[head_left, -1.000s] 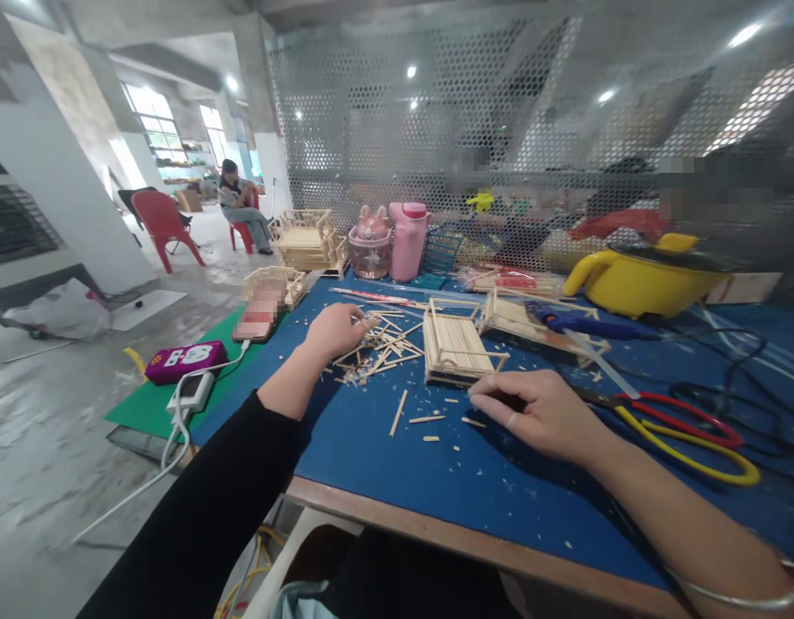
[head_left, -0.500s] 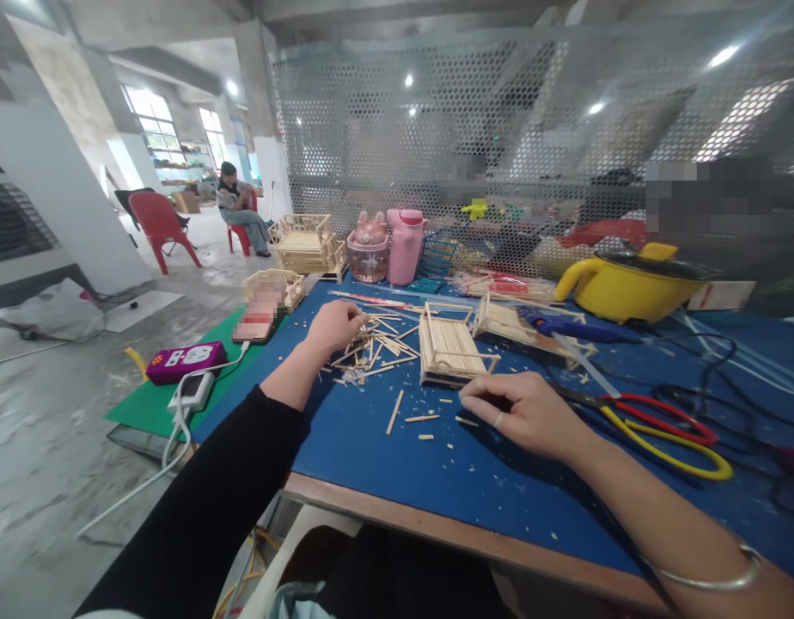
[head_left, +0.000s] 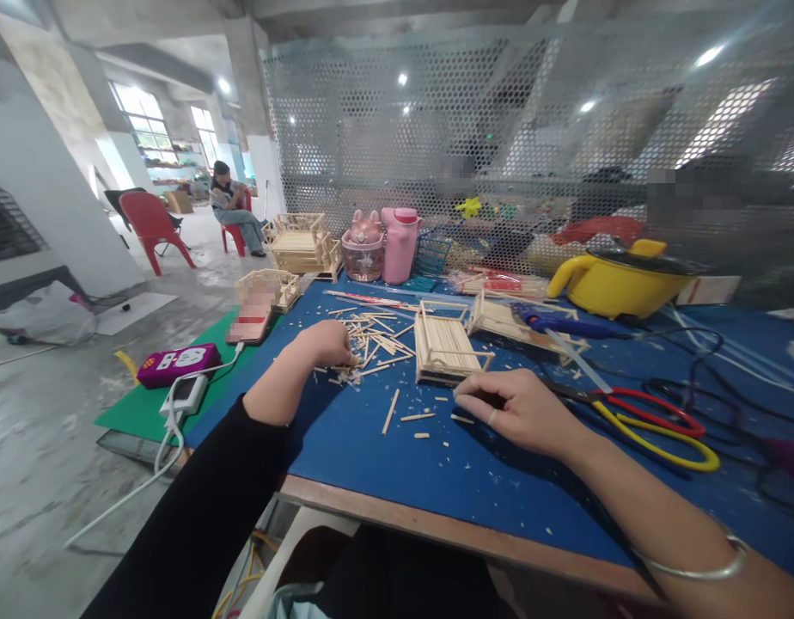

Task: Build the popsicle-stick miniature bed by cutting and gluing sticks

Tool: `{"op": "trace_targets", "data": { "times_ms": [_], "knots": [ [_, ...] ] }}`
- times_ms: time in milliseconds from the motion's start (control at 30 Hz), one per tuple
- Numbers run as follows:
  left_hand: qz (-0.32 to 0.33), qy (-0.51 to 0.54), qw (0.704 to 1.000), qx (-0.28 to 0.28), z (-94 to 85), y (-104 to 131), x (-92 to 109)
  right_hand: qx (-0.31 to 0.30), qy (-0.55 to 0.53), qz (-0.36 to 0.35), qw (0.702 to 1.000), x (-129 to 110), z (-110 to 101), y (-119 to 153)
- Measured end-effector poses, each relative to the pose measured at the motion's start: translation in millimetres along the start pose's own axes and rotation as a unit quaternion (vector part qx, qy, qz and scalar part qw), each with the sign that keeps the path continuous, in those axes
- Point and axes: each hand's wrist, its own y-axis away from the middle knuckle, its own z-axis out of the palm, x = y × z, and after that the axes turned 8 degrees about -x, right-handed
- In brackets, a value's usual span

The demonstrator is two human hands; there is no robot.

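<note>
The left hand [head_left: 326, 346] is at the left side of a messy pile of little wooden sticks [head_left: 387, 342] on the blue table [head_left: 345, 447]. Its fingers bend down at the edge of the pile, and the back of the hand hides some of them, so I cannot tell if it is pinching a stick. The right hand [head_left: 522, 413] is low over the table on the other side. Its fingers are curled, with the thumb close to the pointing finger, and I cannot tell if there is something tiny between the tips. The small stick frame [head_left: 447, 344] sits between the two hands, just past the right fingertips and a bit to the left of them. It stands on the table to the right of the pile, well apart from the left hand. In front of it lie a few loose sticks [head_left: 390, 411], and one short bit [head_left: 461, 419] is just under the right fingertips. Big scissors [head_left: 619, 396] with red and yellow handles lie to the right of the right hand. Farther back, a blue glue gun [head_left: 555, 321] lies by another stick frame [head_left: 497, 318].
</note>
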Motion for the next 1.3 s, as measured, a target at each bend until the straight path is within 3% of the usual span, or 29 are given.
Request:
{"op": "trace_targets", "data": {
  "times_ms": [267, 433, 600, 733, 800, 900, 967, 1033, 1200, 1300],
  "knots": [
    [0.003, 0.061, 0.993, 0.105, -12.1, 2, -5, 0.002, -0.003, 0.003, 1.000, 0, 0, 1],
    [0.032, 0.058, 0.993, 0.097, -2.5, -6, -3, -0.002, -0.008, 0.009, 1.000, 0, 1, 0],
    [0.074, -0.009, 0.993, 0.096, 18.8, -16, 13, -0.005, -0.012, 0.009, 1.000, -2, 3, -2],
    [0.133, -0.059, 0.989, 0.036, 29.7, -22, 24, -0.007, -0.006, 0.007, 1.000, -2, 4, 0],
    [0.145, -0.078, 0.986, 0.009, 27.5, -20, 23, 0.024, 0.000, 0.001, 1.000, -1, 3, 1],
    [0.139, -0.096, 0.986, -0.009, 20.9, -12, 17, 0.148, 0.015, 0.014, 0.989, 3, 2, 2],
    [0.125, -0.101, 0.987, 0.003, 19.7, -9, 16, 0.229, 0.023, 0.052, 0.972, 7, 0, 1],
    [0.120, -0.101, 0.987, 0.031, 22.7, -9, 21, 0.256, 0.033, 0.089, 0.962, 13, -1, -1],
    [0.153, -0.095, 0.982, 0.059, 32.9, -18, 43, 0.152, 0.048, 0.108, 0.981, 31, -3, -6],
    [0.127, -0.089, 0.986, 0.061, 29.8, -19, 47, 0.104, 0.041, 0.115, 0.987, 34, -3, -6]
  ]
}}
